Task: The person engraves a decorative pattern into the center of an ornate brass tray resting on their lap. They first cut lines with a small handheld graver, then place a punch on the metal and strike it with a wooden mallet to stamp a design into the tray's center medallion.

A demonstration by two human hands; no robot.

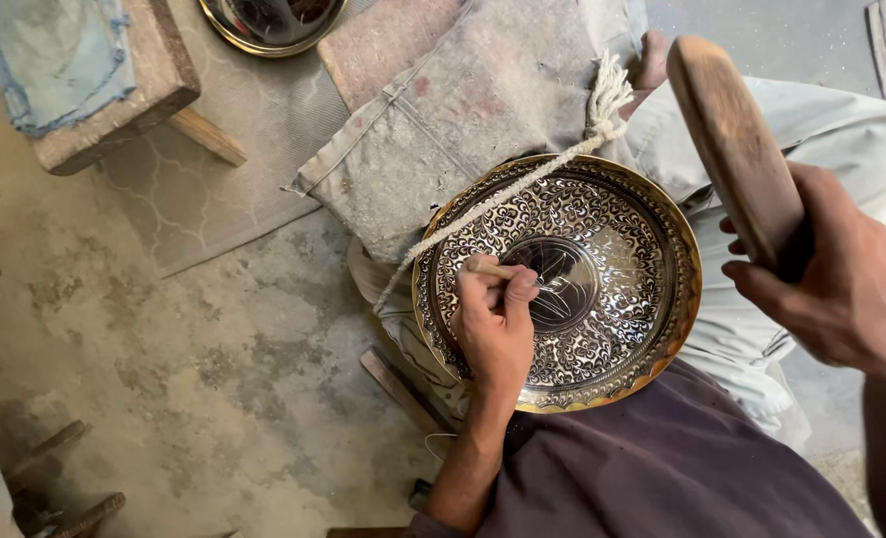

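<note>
Resting on the person's lap, the plate lies tilted toward the camera, a round brass piece with dense scrollwork around a plain centre disc. The left hand sits on its lower left part, fingers pressed together and pinching a chisel, whose tip meets the edge of the centre disc. The right hand is raised to the right of the plate, well apart from it, its fingers wrapped tight around the lower end of a wooden mallet that points up and away. A rope runs across the plate's upper left rim and ends in a knot above it. Under the plate, a grey cloth covers the knee. A second plate lies on the floor at the top edge, near a wooden stool.
</note>
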